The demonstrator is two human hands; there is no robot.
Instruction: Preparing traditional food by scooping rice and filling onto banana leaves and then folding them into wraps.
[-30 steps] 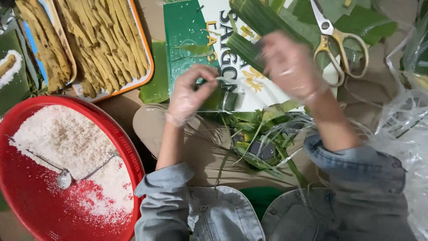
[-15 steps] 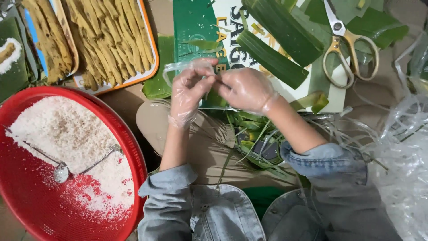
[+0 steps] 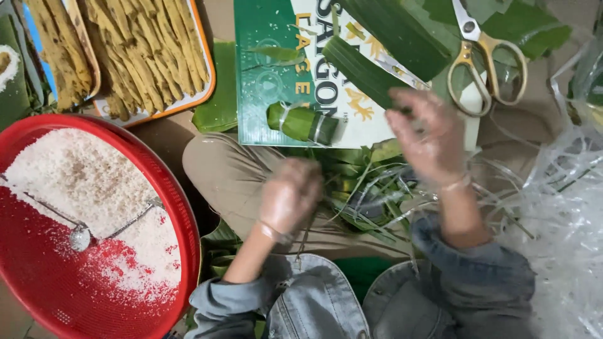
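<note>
Green and tied with pale string, the leaf-wrapped parcel (image 3: pixel 303 122) lies just beyond the loosely curled, empty left hand (image 3: pixel 290 194), left of the open, blurred right hand (image 3: pixel 428 135), and looks light, soft-skinned, best gripped around its middle.

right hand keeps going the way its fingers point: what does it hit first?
Probably the folded green leaf strip on the printed board; the right hand points up-left at it, fingertips about at its near end. Height above it is unclear.

A green-and-white cardboard sheet (image 3: pixel 270 81) carries a leaf-wrapped bundle (image 3: pixel 303 123).
</note>
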